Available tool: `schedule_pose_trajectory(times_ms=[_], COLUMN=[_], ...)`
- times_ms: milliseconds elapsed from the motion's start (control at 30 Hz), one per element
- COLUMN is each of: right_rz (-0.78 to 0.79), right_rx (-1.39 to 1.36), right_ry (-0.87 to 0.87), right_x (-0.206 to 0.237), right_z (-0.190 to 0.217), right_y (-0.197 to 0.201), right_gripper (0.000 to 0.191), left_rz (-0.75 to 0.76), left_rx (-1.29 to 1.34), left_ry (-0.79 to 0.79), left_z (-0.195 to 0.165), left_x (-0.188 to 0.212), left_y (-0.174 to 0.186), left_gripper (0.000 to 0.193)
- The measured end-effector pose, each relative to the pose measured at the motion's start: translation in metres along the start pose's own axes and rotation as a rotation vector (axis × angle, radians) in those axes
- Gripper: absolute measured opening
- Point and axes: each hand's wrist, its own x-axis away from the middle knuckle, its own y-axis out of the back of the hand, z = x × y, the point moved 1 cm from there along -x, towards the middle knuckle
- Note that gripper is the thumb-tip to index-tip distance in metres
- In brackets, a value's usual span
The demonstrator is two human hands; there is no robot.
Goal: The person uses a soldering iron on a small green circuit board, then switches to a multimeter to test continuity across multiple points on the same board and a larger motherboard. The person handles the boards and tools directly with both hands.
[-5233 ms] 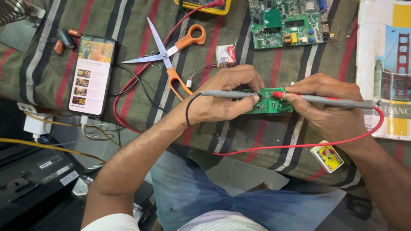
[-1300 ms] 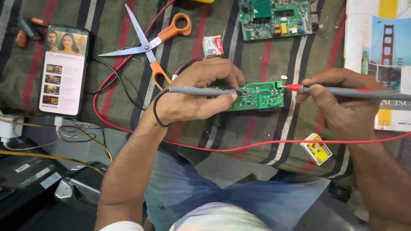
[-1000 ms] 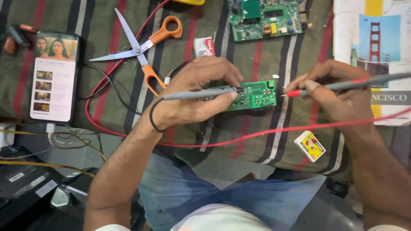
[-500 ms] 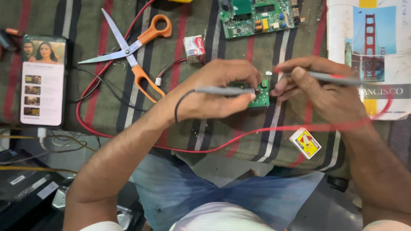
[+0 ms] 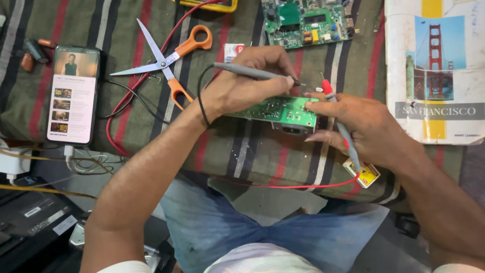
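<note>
Head view, looking down at my lap and a surface (image 5: 126, 20) covered in green, red and grey striped cloth. At far left a phone (image 5: 73, 95) lies face up with its screen lit, a white cable running from its lower edge. Just right of it, orange-handled scissors (image 5: 164, 63) lie open on the cloth, crossed by red and black leads. My left hand (image 5: 242, 83) has its fingers closed around a grey probe (image 5: 250, 72), pinched like a pen, with the tip pointing right above a small green circuit board (image 5: 280, 110). That board sits at the middle of the surface, between my two hands, its left part under my left hand. My right hand (image 5: 361, 129) rests fingers on the board's right edge and pinches a red-tipped probe (image 5: 336, 111), tip pointing up just beside the board. A larger green circuit board (image 5: 310, 20) lies beyond, near the top edge. At far right lies a book (image 5: 434, 71) with a red bridge on its cover.
</note>
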Motion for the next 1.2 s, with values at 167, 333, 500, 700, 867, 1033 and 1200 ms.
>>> schedule_pose_trajectory(times_ms=[167, 333, 500, 700, 867, 1033, 1200], right_rz=[-0.104, -0.111, -0.122, -0.109, -0.115, -0.052, -0.044], right_rx=[-0.020, -0.104, -0.408, -0.419, -0.391, -0.201, -0.384], right_ry=[-0.051, -0.195, -0.387, -0.457, -0.432, -0.155, -0.231], right_x=[0.003, 0.003, -0.002, -0.006, -0.012, -0.016, -0.017], right_z=[-0.009, -0.017, -0.024, -0.027, -0.023, -0.020, -0.024], right_y=[-0.001, -0.007, -0.017, -0.022, -0.021, -0.015, -0.021], right_gripper=[0.052, 0.044, 0.032, 0.032, 0.029, 0.048, 0.044], left_rz=[-0.054, -0.097, -0.127, -0.155, -0.135, -0.094, 0.051], left_rx=[0.239, 0.136, 0.161, 0.141, 0.170, 0.075, 0.080], left_ry=[-0.069, -0.044, -0.012, -0.053, -0.030, -0.061, -0.045], left_z=[-0.010, -0.016, -0.017, -0.013, -0.015, -0.018, -0.012], left_x=[0.000, 0.001, 0.006, 0.005, 0.006, 0.012, 0.015], left_y=[0.011, 0.017, 0.022, 0.025, 0.026, 0.025, 0.010], left_gripper=[0.013, 0.016, 0.017, 0.017, 0.018, 0.018, 0.018])
